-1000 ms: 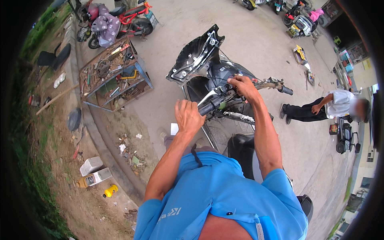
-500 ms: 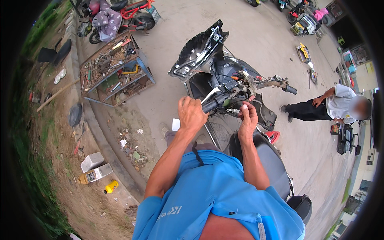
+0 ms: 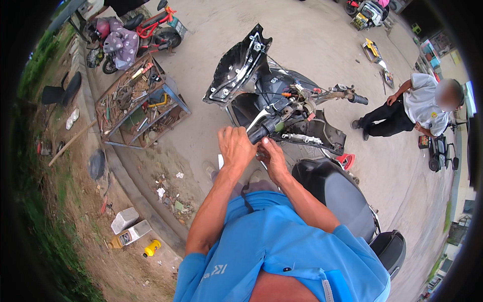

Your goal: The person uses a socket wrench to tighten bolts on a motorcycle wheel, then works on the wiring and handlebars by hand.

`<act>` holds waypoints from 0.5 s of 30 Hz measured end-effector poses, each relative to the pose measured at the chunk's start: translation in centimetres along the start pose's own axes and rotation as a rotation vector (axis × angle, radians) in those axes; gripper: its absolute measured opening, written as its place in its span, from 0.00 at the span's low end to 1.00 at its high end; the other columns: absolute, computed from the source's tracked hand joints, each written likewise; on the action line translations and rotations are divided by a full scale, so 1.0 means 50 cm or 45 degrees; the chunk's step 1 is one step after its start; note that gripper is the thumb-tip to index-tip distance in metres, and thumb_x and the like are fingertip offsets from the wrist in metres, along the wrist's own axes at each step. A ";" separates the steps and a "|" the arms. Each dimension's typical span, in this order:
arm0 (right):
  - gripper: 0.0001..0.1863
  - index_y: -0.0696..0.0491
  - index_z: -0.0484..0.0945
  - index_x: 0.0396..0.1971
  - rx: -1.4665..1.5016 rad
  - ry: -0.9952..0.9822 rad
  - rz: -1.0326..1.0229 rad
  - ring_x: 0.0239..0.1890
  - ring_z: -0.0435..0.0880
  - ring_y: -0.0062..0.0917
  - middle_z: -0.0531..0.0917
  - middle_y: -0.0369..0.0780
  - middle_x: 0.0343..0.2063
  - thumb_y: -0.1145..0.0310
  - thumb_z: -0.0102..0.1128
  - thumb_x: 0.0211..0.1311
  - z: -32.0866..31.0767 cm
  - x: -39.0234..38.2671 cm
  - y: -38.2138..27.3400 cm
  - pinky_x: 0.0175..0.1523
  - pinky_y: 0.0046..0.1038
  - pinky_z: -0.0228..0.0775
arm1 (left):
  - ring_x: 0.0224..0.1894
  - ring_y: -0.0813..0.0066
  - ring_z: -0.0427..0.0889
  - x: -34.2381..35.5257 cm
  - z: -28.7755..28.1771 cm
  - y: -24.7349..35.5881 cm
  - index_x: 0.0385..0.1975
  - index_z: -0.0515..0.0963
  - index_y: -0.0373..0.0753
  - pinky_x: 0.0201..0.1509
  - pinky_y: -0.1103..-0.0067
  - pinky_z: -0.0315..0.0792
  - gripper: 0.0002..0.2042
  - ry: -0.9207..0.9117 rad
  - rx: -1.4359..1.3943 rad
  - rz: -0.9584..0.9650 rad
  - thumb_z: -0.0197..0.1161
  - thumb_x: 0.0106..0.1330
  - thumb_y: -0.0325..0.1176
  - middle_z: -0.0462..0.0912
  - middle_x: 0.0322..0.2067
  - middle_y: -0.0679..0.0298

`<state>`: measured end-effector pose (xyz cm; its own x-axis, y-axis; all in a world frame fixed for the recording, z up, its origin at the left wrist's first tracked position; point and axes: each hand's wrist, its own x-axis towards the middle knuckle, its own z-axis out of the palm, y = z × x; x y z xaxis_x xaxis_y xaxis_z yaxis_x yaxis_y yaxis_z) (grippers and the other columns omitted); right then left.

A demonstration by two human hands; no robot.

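A dark motor scooter stands before me with its handlebar stripped of covers and wiring exposed (image 3: 304, 103). My left hand (image 3: 236, 147) is wrapped round the end of the black left handlebar grip (image 3: 259, 133), below the silver brake lever (image 3: 258, 119). Close beside it, my right hand (image 3: 272, 159) has its thumb and fingers drawn together at the underside of the grip. Whatever those fingertips pinch, if anything, is too small to make out. A black front panel (image 3: 232, 73) hangs tilted at the scooter's far left side.
A metal tool cart (image 3: 176, 100) full of tools stands at the left, with a red bike (image 3: 156, 30) behind it. Bottles (image 3: 152, 247) lie beyond the kerb (image 3: 132, 183). A person in a white shirt (image 3: 425, 100) stands at the right. The scooter's black seat (image 3: 327, 183) is near my right arm.
My right hand has moved left, from beside the handlebar's middle to the left grip, next to my left hand. The left hand stays on the grip. The view has shifted slightly.
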<state>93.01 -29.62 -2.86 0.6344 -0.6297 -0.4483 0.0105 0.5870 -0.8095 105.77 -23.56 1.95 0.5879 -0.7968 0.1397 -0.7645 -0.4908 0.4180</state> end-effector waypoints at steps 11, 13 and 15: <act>0.28 0.55 0.72 0.57 0.367 -0.082 0.050 0.55 0.76 0.26 0.79 0.40 0.51 0.49 0.59 0.68 0.084 0.041 0.014 0.60 0.33 0.67 | 0.71 0.45 0.56 -0.010 -0.022 -0.002 0.62 0.65 0.38 0.72 0.42 0.42 0.36 0.213 -0.039 0.068 0.71 0.51 0.39 0.60 0.66 0.47; 0.29 0.55 0.72 0.57 0.450 -0.086 0.008 0.54 0.76 0.27 0.79 0.41 0.49 0.49 0.61 0.67 0.107 0.053 0.008 0.58 0.31 0.69 | 0.71 0.43 0.56 -0.021 -0.046 -0.016 0.64 0.62 0.38 0.72 0.42 0.42 0.39 0.158 -0.099 0.234 0.72 0.50 0.39 0.58 0.67 0.47; 0.27 0.54 0.73 0.56 0.701 -0.123 0.041 0.53 0.77 0.28 0.79 0.40 0.49 0.49 0.60 0.67 0.129 0.062 0.012 0.57 0.32 0.68 | 0.70 0.43 0.57 -0.047 -0.071 -0.039 0.63 0.63 0.38 0.72 0.43 0.43 0.39 0.143 -0.175 0.238 0.72 0.50 0.38 0.59 0.67 0.47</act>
<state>99.96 -27.94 -2.26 0.7089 -0.5725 -0.4120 0.3752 0.8007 -0.4671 106.79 -19.48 3.99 0.4712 -0.8212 0.3219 -0.8240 -0.2797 0.4927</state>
